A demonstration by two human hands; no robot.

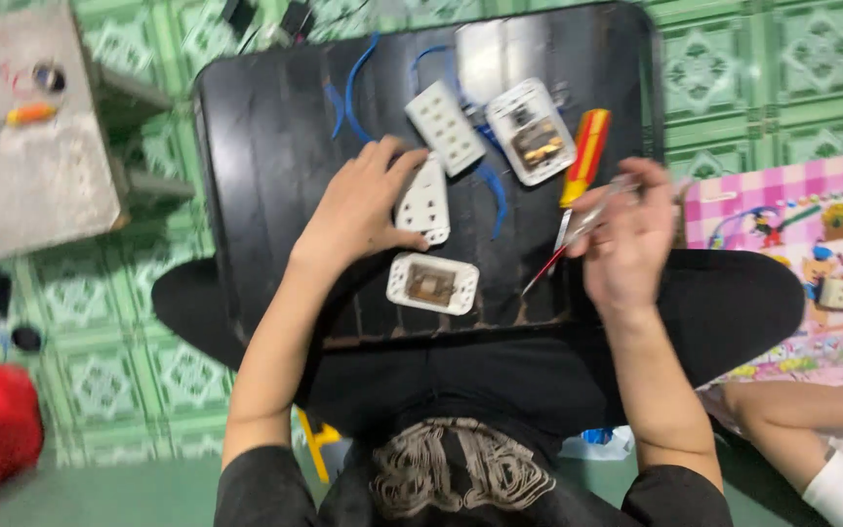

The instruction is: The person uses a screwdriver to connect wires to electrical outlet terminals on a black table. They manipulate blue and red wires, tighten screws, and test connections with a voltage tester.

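A white socket cover (pixel 424 203) is pressed flat near the middle of the black tray (pixel 265 166) by the left hand (pixel 361 207), fingers spread over it. A thin tool (pixel 578 232) — blurred, metal-tipped — is pinched in the closed right hand (pixel 626 239) at the tray's right edge. An opened socket base (pixel 432 283) lies by the near edge — a red-and-yellow screwdriver (pixel 585 156) is seen towards the far right corner.

no packages, labels, signs or screens can be made out near the fingers of either hand.
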